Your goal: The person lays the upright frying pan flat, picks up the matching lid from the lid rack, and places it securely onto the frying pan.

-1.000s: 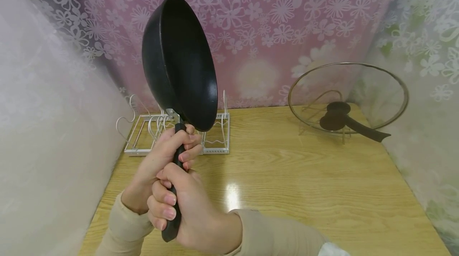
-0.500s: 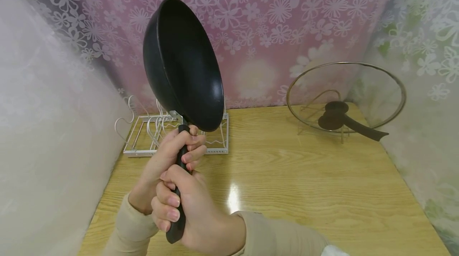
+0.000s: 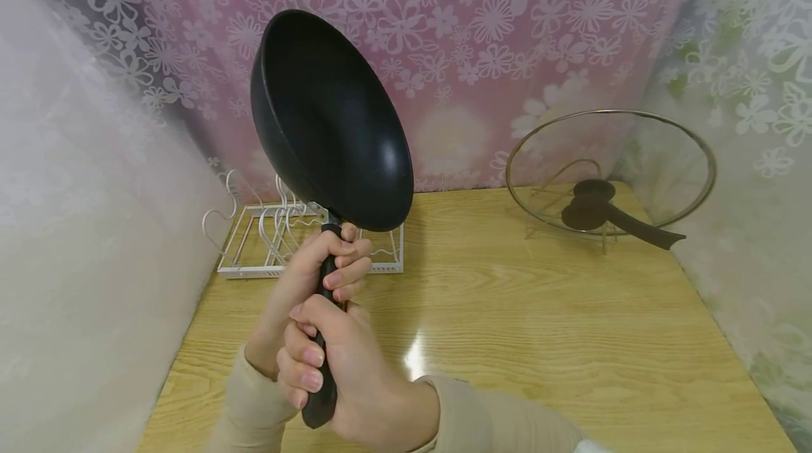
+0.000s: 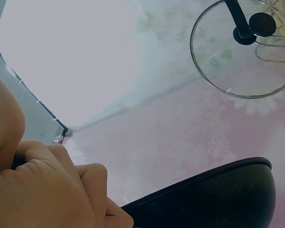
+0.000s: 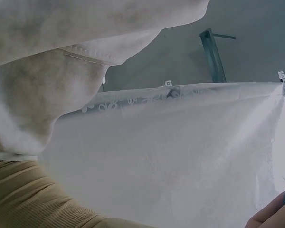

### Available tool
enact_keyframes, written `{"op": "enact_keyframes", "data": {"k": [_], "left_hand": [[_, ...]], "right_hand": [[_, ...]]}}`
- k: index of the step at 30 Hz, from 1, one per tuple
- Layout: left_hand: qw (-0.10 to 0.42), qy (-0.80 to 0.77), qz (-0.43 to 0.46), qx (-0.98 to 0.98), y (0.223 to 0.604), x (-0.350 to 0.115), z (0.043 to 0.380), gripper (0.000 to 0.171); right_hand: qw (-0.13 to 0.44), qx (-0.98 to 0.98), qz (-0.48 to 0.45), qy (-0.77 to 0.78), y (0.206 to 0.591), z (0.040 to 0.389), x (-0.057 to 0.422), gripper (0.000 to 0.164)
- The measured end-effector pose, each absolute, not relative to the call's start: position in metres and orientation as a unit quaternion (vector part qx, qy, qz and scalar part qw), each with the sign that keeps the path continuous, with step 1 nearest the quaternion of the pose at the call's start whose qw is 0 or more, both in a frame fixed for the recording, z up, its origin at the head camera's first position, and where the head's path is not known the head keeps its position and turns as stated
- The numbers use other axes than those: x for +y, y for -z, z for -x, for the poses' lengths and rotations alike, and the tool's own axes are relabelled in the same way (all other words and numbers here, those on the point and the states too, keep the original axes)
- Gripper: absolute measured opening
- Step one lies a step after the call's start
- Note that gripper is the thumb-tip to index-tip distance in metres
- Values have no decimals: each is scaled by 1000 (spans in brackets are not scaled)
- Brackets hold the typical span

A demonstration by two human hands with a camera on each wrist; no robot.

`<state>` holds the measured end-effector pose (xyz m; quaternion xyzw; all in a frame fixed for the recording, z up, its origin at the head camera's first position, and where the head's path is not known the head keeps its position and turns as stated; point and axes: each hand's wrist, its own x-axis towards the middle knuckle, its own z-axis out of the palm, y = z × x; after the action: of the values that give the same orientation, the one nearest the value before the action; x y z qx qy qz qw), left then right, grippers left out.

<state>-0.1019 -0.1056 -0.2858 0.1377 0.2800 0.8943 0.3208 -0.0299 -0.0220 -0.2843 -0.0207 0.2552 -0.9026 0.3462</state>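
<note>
A black deep frying pan (image 3: 336, 122) is held up in the head view, tilted with its hollow side towards the right. Its long black handle (image 3: 321, 404) points down towards me. My left hand (image 3: 333, 266) grips the handle just below the metal bracket, fingers curled round it. Lower down, my right hand (image 3: 352, 368) holds the same handle near its end. The left wrist view shows the left hand (image 4: 52, 190) close up, with the pan's dark side (image 4: 218, 199) beyond it. Only a sliver of the right hand (image 5: 275, 213) appears in the right wrist view.
Behind the pan stands a white wire rack (image 3: 254, 271), partly hidden by hands and pan. At right, a glass lid (image 3: 660, 157) leans upright on a wire stand with a dark handle (image 3: 647, 231). Flowered curtains (image 3: 476, 51) enclose the wooden table (image 3: 539, 326).
The pan has turned so more of its inside shows, and its bowl has come slightly lower and spread to the right. Both hands have shifted a little right, still gripping the handle.
</note>
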Motion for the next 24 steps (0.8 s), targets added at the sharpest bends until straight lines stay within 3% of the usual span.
{"op": "enact_keyframes", "data": {"k": [17, 24], "left_hand": [[347, -919, -94, 160, 295, -93, 106, 24], [362, -917, -119, 119, 304, -90, 110, 19]], "right_hand": [[318, 291, 11, 902, 296, 35, -15, 30], [303, 304, 35, 903, 304, 37, -11, 35]]}}
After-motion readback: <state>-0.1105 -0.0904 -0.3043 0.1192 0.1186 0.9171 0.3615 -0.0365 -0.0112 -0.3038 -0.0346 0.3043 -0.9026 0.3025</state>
